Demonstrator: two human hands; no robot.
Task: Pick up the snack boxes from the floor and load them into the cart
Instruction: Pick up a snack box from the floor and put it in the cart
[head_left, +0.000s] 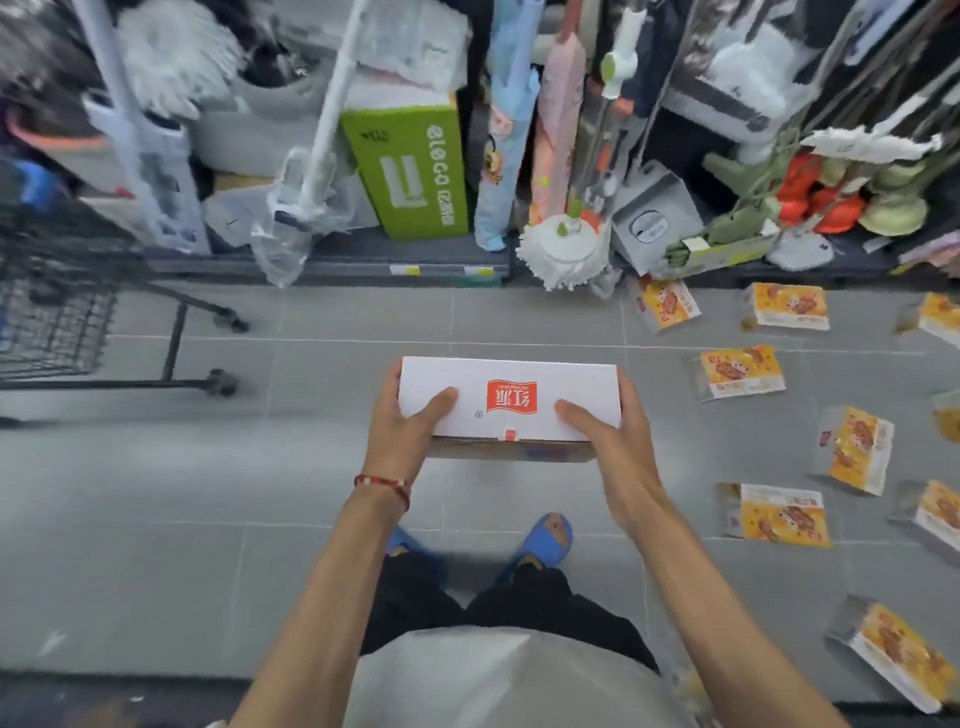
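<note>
I hold the white snack box (509, 400) off the floor (208, 493), long axis crosswise, left hand (402, 431) and right hand (610, 436) at its ends, fingers (439, 402) clamped on. The wire cart (57, 322) stands leftward, nearest my left hand; yellow snack boxes (737, 371) lie scattered rightward.

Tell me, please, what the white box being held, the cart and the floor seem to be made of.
White box: probably cardboard, smooth matte white top, with a bare brown edge underneath. Cart: dark wire mesh on a tube frame, likely painted metal. Floor: matte grey tiles with visible joint lines, perhaps ceramic.
</note>
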